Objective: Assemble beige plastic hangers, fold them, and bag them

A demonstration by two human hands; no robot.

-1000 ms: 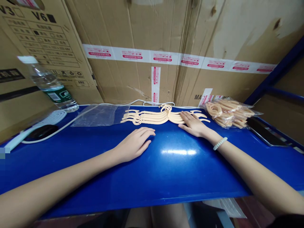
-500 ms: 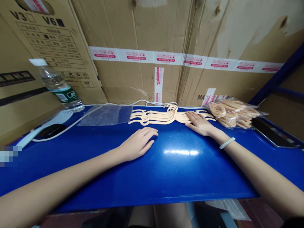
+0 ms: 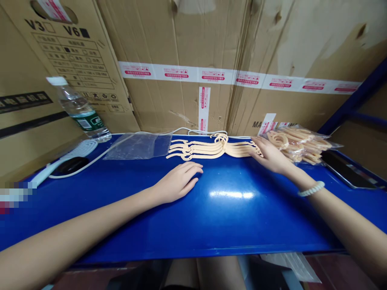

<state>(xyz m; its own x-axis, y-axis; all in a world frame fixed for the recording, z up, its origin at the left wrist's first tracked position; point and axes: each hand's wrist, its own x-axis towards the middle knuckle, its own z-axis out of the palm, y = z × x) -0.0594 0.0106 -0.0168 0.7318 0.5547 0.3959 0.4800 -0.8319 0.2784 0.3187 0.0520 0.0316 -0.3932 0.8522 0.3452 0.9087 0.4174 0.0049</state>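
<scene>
Several cream-coloured clothes hangers [image 3: 208,149] lie in an overlapping row at the back of the blue table, their hooks bunched in the middle. My right hand [image 3: 270,155] is at their right end, fingertips and thumb apart and touching the hanger tips, which it partly covers. In front of the left half of the hangers, my left hand [image 3: 178,181] rests on the table, its fingers loosely stretched out and holding nothing. Just beyond my right hand is a clear plastic bag of hangers [image 3: 302,145]. A flat clear plastic bag [image 3: 136,147] lies left of the row.
On the left stand a water bottle [image 3: 87,117] and a pale handheld object [image 3: 75,153] beside a black oval thing [image 3: 72,165]. A white cable [image 3: 104,157] runs along the back. Cardboard boxes [image 3: 181,104] wall off the rear. A dark phone-like slab [image 3: 347,171] lies at right.
My right hand has slid to the right along the hangers, from lying on their right arms to their tips. My left hand has stayed in place. The view has shifted slightly.
</scene>
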